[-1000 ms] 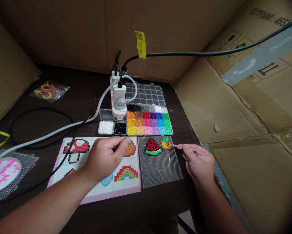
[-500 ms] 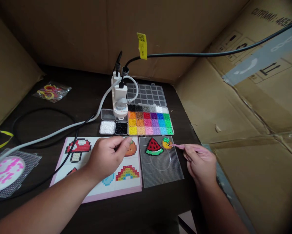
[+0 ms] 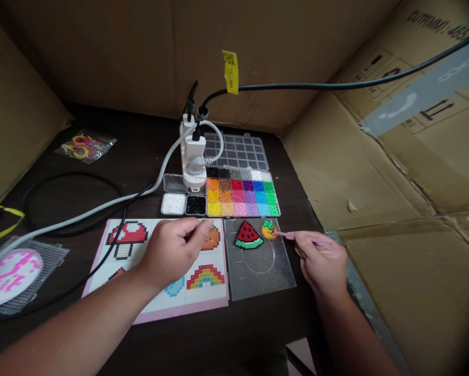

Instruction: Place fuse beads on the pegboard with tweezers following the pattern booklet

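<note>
My right hand (image 3: pixel 323 261) grips a pair of pink tweezers (image 3: pixel 291 236) whose tip touches or nearly touches the right edge of a small orange bead figure (image 3: pixel 268 230) with a green top. That figure lies on a clear pegboard (image 3: pixel 234 290), beside a red and green watermelon slice of beads (image 3: pixel 248 236). My left hand (image 3: pixel 175 248) is closed over the pattern sheet (image 3: pixel 172 313), thumb and forefinger pressed together at the printed orange fruit (image 3: pixel 211 239). Whether anything is between those fingers is hidden.
A sorted bead box (image 3: pixel 242 196) lies behind the pegboard, next to small boxes of white beads (image 3: pixel 174 203) and black beads (image 3: pixel 196 204). A power strip (image 3: pixel 193 156) stands behind these, with cables crossing left. A round tray of pink and white beads (image 3: pixel 13 277) lies left; cardboard walls (image 3: pixel 336 172) enclose the table.
The whole view has shifted very slightly. Both hands and the tweezers keep nearly the same place, and the bead figures look unchanged.
</note>
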### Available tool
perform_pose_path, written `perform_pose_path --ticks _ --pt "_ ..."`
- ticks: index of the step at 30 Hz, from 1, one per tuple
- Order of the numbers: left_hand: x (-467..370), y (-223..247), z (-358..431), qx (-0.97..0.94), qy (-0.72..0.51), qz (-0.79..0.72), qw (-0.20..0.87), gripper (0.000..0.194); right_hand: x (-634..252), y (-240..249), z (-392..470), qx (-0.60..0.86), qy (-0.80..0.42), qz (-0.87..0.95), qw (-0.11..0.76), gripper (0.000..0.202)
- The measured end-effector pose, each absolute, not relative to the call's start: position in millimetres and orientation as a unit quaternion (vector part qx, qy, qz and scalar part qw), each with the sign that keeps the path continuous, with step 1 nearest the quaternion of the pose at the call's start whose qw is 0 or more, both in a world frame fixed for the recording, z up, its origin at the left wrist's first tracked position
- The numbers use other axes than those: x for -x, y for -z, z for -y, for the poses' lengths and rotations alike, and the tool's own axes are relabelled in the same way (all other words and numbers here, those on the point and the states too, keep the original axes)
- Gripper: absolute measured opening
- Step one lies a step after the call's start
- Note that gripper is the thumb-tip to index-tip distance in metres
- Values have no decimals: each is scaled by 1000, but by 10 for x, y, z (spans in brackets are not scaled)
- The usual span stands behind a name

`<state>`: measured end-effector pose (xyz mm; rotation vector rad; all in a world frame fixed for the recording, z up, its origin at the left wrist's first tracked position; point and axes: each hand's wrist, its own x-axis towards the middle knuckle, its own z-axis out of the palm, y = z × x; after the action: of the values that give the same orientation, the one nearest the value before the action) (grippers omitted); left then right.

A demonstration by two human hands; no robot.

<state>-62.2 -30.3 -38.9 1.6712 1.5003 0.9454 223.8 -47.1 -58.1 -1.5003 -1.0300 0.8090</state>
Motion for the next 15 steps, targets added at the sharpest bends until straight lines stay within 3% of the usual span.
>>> perform_pose_path --ticks 15 --pt "616 518 304 -633 -376 -561 378 47 -2138 260 279 583 -331 435 601 19"
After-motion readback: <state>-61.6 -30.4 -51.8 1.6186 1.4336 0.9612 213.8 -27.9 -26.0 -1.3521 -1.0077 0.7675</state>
